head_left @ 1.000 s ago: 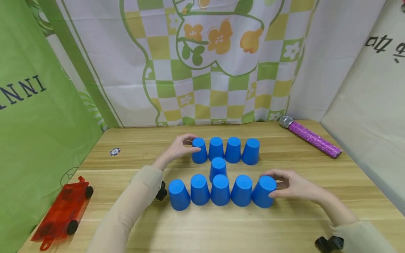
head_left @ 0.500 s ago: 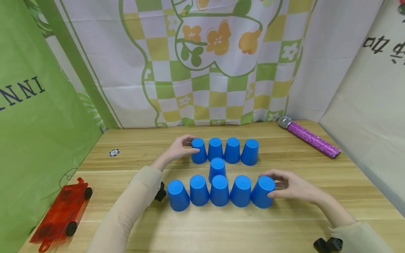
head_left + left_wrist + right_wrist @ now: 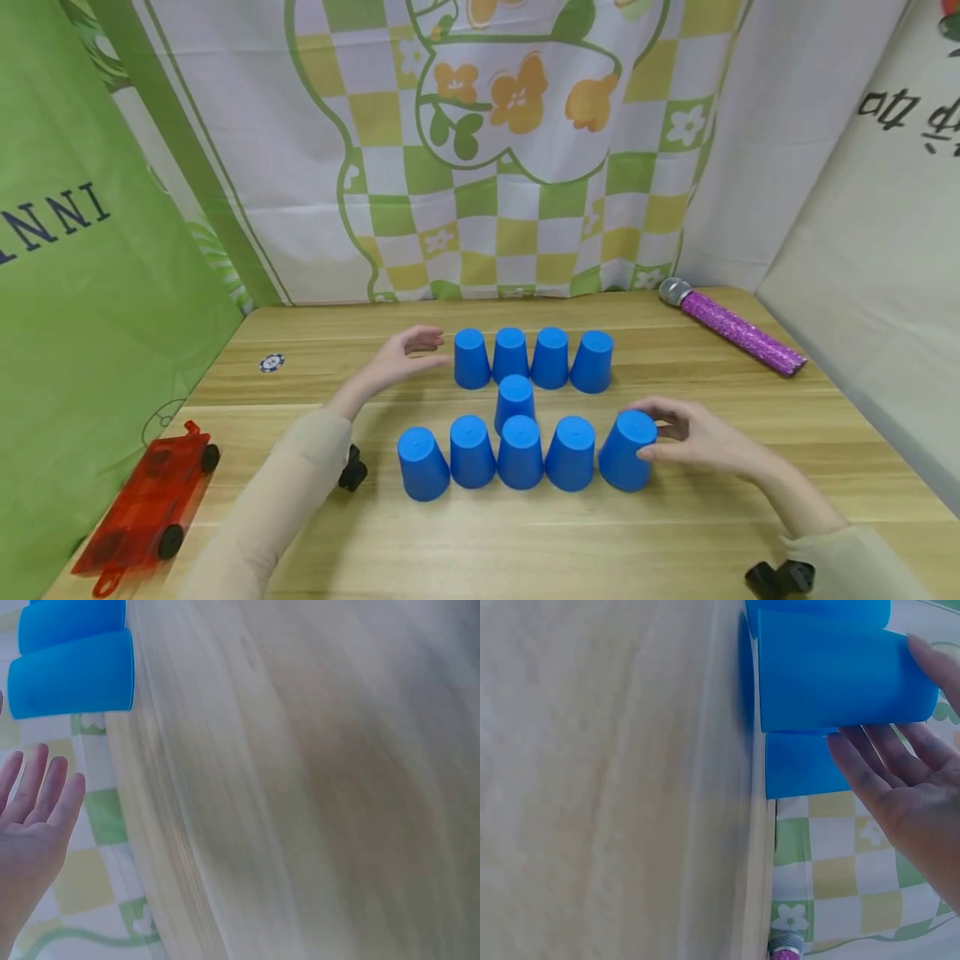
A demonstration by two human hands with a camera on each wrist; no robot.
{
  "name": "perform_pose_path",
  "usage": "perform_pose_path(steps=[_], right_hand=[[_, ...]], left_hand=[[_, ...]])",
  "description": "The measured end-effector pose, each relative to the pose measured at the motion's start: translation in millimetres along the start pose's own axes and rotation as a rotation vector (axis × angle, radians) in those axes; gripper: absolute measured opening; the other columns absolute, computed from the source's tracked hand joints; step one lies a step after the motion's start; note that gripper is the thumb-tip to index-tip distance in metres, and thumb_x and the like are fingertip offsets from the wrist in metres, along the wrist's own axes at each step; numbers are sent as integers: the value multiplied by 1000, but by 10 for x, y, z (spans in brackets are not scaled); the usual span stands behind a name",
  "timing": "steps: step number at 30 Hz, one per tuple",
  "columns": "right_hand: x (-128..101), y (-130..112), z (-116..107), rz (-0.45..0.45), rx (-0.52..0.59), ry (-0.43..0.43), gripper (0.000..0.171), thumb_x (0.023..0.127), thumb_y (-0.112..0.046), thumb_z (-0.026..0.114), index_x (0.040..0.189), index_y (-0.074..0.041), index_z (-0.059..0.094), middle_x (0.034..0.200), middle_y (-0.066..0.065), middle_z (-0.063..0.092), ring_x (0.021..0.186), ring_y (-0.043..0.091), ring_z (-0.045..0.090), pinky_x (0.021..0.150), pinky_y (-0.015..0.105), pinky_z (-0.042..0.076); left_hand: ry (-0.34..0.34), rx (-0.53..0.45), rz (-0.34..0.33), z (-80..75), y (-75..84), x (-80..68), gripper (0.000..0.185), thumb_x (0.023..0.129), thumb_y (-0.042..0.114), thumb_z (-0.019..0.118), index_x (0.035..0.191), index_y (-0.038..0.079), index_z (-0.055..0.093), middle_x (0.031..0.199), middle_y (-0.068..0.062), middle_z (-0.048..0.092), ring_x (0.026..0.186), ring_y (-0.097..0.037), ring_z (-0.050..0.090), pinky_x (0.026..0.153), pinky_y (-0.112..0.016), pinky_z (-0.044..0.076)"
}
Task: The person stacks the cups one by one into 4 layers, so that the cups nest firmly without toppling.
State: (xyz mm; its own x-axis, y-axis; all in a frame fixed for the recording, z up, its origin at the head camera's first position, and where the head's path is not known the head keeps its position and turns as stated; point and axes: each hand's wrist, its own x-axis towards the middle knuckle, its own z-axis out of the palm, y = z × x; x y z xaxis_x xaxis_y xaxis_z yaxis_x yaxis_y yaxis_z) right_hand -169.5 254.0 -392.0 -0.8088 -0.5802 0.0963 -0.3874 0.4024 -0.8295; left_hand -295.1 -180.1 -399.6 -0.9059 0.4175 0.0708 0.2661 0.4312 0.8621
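Note:
Blue cups stand upside down on the wooden table (image 3: 675,533): several in a back row, one alone (image 3: 515,398) in the middle, several in a front row. My right hand (image 3: 675,433) grips the rightmost front cup (image 3: 628,450), which tilts a little to the left; the right wrist view shows my fingers (image 3: 870,761) against the same cup (image 3: 840,675). My left hand (image 3: 408,354) hovers open just left of the leftmost back cup (image 3: 471,370), apart from it. In the left wrist view its fingers (image 3: 37,795) are straight below that cup (image 3: 71,675).
A purple glitter microphone (image 3: 731,325) lies at the back right. A red toy car (image 3: 146,508) sits at the front left edge, and a small chip (image 3: 272,362) lies left of the cups. Cloth backdrops close off the back and both sides.
My left hand let go of the leftmost back cup and drew away to the left, opening. My right hand stayed on the rightmost front cup, which now tilts slightly more.

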Motion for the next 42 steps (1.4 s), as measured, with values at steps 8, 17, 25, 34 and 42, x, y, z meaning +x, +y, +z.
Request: perform_pose_path(steps=[8,17,25,34,42], right_hand=[[-8,-59,-104,72,-39,91,45,86,-12,67,126,2,52,123,22,57,105,-12,53,88,12,47],[54,-95,-261,145,-103,233,47,90,-19,64,130,0,50,128,21,55,101,-13,53,83,12,49],[180,-195,-401,193,-156,329,48,90,-24,65,130,-4,50,117,7,58,94,-11,55,78,14,50],[396,-372,-567,229,-227,389,55,89,-34,64,132,-3,48,122,17,58,97,-7,51,76,11,46],[663,-505,-604,225,-185,450,60,88,-39,63,135,-5,45,131,19,53,112,19,56,88,35,51]], left_hand=[[43,-35,-12,-272,-9,-360,50,90,26,64,133,4,49,136,-19,51,127,-36,47,101,-46,45],[117,1,-9,-431,55,-790,48,92,28,61,131,3,51,134,-17,54,122,-31,53,97,-30,49],[142,45,25,-430,239,-1216,41,96,26,55,130,4,52,133,-16,55,120,-22,56,91,-10,45],[191,63,41,-304,462,-1506,39,96,23,55,131,6,52,133,-14,56,116,-4,56,91,-9,44],[310,76,56,-96,569,-1561,46,90,21,65,130,2,52,131,-14,57,123,-26,52,97,-6,38]])
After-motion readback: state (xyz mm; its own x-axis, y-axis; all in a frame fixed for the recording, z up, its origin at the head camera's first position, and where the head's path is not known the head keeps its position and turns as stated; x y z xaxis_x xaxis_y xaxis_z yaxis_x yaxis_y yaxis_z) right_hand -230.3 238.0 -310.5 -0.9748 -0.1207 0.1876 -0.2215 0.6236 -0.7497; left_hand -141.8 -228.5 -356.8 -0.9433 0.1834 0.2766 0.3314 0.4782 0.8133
